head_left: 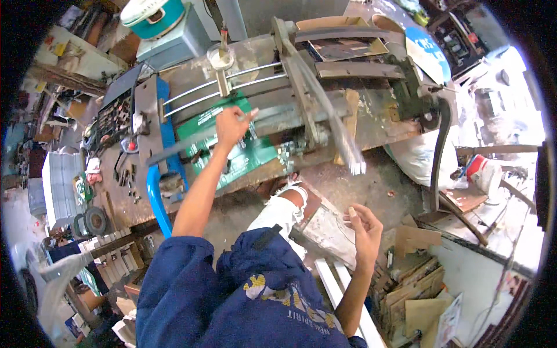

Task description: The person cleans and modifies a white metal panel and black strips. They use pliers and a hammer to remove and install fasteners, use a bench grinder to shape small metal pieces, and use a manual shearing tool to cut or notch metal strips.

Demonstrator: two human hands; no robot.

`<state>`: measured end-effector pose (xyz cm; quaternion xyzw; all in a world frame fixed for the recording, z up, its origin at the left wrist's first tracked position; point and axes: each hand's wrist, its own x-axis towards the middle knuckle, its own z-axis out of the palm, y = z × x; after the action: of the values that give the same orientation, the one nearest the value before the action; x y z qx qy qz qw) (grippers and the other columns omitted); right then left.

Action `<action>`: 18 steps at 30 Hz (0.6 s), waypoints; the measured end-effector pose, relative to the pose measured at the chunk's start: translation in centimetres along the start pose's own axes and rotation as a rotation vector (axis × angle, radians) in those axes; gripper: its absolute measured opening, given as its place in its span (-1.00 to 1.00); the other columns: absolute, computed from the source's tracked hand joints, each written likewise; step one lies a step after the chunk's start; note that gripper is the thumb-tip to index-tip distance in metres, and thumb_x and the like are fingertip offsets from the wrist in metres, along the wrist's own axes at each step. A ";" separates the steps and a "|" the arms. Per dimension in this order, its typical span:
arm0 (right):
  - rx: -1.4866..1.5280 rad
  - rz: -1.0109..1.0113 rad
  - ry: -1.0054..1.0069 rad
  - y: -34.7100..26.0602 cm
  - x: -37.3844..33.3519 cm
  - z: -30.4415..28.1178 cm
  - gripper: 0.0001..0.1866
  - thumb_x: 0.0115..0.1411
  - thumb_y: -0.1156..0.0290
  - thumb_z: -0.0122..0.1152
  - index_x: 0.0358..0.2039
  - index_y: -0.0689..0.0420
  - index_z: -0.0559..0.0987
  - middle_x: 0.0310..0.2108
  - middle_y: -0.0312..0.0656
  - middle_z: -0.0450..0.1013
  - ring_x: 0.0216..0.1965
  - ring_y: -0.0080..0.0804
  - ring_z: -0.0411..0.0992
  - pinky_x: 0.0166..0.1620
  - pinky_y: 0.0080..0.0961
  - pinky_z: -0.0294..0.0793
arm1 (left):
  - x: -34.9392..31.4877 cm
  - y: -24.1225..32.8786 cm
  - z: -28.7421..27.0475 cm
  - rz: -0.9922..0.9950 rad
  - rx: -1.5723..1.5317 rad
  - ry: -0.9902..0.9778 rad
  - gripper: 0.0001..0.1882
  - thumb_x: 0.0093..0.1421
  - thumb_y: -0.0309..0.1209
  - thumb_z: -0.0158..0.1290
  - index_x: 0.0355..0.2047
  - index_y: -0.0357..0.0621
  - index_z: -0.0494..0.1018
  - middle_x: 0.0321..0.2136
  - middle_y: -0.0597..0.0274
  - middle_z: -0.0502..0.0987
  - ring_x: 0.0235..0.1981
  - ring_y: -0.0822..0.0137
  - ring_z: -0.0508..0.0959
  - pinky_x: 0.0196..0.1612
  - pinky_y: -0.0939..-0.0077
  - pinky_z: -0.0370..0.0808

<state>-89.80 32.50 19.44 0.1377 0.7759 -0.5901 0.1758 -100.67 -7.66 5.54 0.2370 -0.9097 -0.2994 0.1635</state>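
My left hand [231, 126] is over a green printed sheet [255, 153] on the workbench. Its fingers are partly bent, one pointing right, and I see nothing held in them. A long flat grey metal strip [191, 141] crosses the sheet beneath that forearm. Lower right, away from the bench, my right hand [364, 232] hangs in the air, fingers loosely curled and apart, with no object plain in it. Between the hands, a long bar [333, 119] slants down past the bench's front edge, its lower end smeared by motion. Behind my left hand lie two parallel metal rods [200, 98].
A blue metal frame [163, 110] stands left on the bench [130, 200], near scattered small tools. Behind are a jar with a brush [220, 58] and a teal-and-white container [152, 20]. A curved dark metal leg [442, 156] rises at right; stacked boards [409, 290] lie below.
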 end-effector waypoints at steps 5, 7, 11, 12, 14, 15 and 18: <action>0.202 0.104 -0.042 -12.8 3.9 4.1 -0.40 0.43 -0.01 -0.18 -0.01 0.35 0.52 -0.21 -0.09 0.58 -0.34 -0.43 0.54 -0.20 -0.55 0.50 | 0.3 2.0 0.8 -0.035 -0.128 -0.075 -0.49 -0.08 0.00 0.37 -0.62 -0.24 0.47 -0.66 0.13 0.53 -0.60 0.13 0.55 -0.37 0.29 0.43; 0.404 0.318 -0.155 -18.6 4.7 6.4 -0.25 0.43 -0.15 -0.46 0.13 0.29 0.42 -0.17 -0.03 0.54 -0.39 -0.38 0.51 -0.22 -0.48 0.51 | 0.6 2.8 1.1 -0.077 -0.099 -0.127 -0.56 -0.06 -0.07 0.38 -0.51 -0.18 0.47 -0.59 0.17 0.55 -0.51 0.14 0.56 -0.24 0.29 0.39; -0.237 0.321 -0.256 -28.1 5.4 8.6 -0.45 0.33 0.01 0.04 0.04 0.28 0.42 -0.47 -0.02 0.52 -0.50 -0.24 0.52 -0.43 -0.36 0.45 | 2.3 4.9 2.2 -0.071 0.073 -0.318 -0.48 -0.04 0.09 0.31 -0.42 -0.12 0.47 -0.49 0.22 0.56 -0.39 0.15 0.57 -0.02 0.08 0.23; -0.272 0.294 -0.257 -29.6 5.7 8.8 -0.48 0.29 0.06 0.15 0.00 0.30 0.42 -0.54 0.00 0.50 -0.52 -0.18 0.54 -0.45 -0.31 0.44 | 2.5 5.5 2.1 -0.061 0.195 -0.368 -0.45 -0.05 0.16 0.28 -0.42 -0.10 0.48 -0.48 0.23 0.56 -0.39 0.15 0.57 0.00 0.02 0.19; -0.434 0.259 -0.355 -32.5 7.1 8.8 -0.49 0.24 0.15 0.25 -0.01 0.27 0.35 -0.57 0.12 0.47 -0.47 0.14 0.55 -0.41 -0.11 0.49 | 3.5 5.8 1.9 -0.127 0.237 -0.529 -0.47 -0.06 0.17 0.27 -0.44 -0.07 0.54 -0.49 0.21 0.61 -0.38 0.14 0.60 0.07 -0.03 0.18; -0.393 0.341 -0.362 -33.2 7.5 8.7 -0.53 0.25 0.18 0.24 -0.04 0.26 0.35 -0.56 0.14 0.48 -0.46 0.17 0.54 -0.42 -0.09 0.49 | 3.6 5.8 1.9 -0.068 0.230 -0.530 -0.51 -0.07 0.09 0.30 -0.46 -0.09 0.53 -0.52 0.19 0.61 -0.41 0.11 0.61 0.00 0.00 0.27; -0.348 0.528 -0.349 -33.5 8.0 8.8 -0.63 0.26 0.23 0.23 -0.12 0.22 0.35 -0.55 0.16 0.48 -0.47 0.20 0.52 -0.47 -0.07 0.48 | 3.8 4.2 3.0 -0.075 0.034 -0.614 -0.69 -0.10 -0.26 0.36 -0.47 -0.19 0.54 -0.57 0.11 0.60 -0.56 0.04 0.60 -0.49 0.21 0.47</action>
<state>-110.13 15.12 42.87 0.1985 0.7607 -0.3978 0.4729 -106.58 -5.25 6.44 0.1717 -0.9120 -0.3475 -0.1341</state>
